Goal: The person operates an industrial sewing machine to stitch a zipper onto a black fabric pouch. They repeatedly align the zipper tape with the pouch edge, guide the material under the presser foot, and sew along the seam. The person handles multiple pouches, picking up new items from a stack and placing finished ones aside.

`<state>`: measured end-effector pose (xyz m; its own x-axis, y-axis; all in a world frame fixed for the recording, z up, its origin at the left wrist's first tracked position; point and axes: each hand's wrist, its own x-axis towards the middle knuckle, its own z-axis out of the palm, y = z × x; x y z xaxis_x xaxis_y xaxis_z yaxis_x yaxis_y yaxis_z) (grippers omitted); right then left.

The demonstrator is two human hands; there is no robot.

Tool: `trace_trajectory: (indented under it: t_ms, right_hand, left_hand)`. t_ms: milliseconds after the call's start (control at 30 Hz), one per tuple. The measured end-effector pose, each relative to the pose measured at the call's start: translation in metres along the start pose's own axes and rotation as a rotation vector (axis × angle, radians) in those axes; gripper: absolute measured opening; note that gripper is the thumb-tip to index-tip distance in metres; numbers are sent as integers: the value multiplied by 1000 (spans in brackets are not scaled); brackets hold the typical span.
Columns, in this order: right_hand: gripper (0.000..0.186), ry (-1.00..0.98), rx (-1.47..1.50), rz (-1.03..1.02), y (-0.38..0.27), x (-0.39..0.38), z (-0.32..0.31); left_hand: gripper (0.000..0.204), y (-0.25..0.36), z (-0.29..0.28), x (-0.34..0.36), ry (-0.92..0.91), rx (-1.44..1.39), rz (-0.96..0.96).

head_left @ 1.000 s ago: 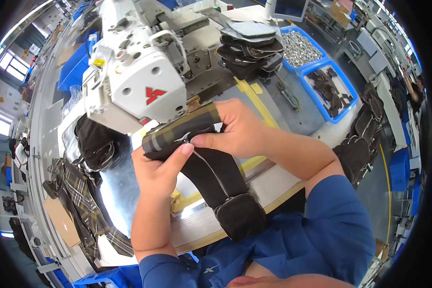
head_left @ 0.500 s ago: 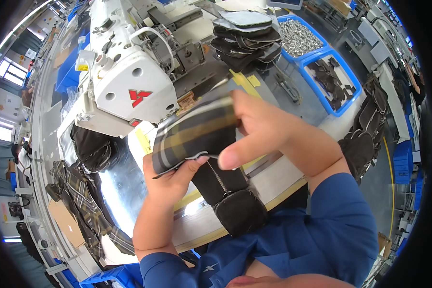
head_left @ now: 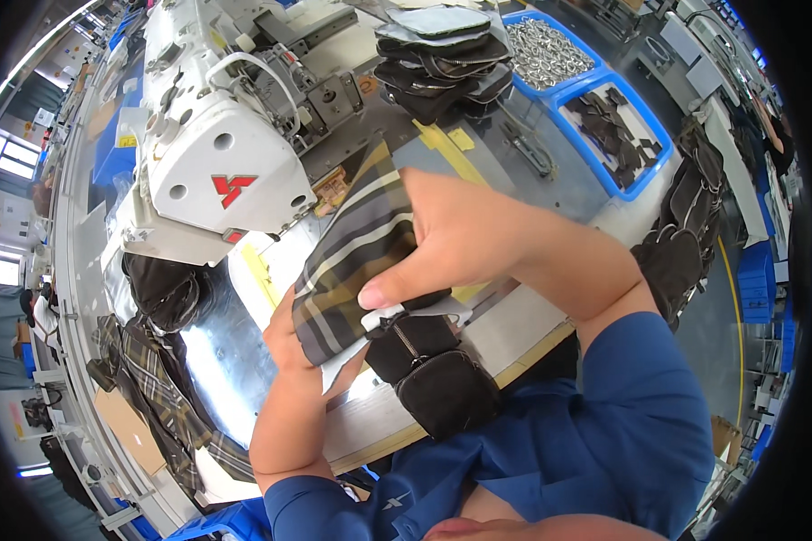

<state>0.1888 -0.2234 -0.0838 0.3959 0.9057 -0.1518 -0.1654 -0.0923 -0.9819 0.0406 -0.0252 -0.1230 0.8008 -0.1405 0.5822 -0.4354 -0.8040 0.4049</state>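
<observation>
A plaid fabric piece in olive, black and white stripes is held up before the sewing machine. My right hand grips its right side, thumb pressed on the front near the lower edge. Along the left edge my left hand is closed on the same piece, most of its fingers hidden behind the cloth. A pale lining and a small white part show at the lower edge, below my right thumb. Under the cloth, a black zippered pouch hangs over the table's front edge; whether it is joined to the plaid piece I cannot tell.
A white sewing machine stands ahead on the left. Stacked black pouches lie behind, beside blue trays of metal hooks and dark fabric tabs. More plaid pieces lie at left, black pouches at right.
The plaid piece has tilted up, showing more of its striped face. My right thumb has moved left onto the cloth; my left thumb has gone out of sight behind it.
</observation>
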Motion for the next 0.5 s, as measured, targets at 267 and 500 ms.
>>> trace_trajectory:
  t_ms: [267,500]
  right_hand:
    - [41,32,-346,-72,1,6,3]
    - [31,111,-340,-146,12,5,7]
  left_hand:
    - [50,-3,16,-7,625,-156,-90]
    - [33,16,-11,3,199,398,402]
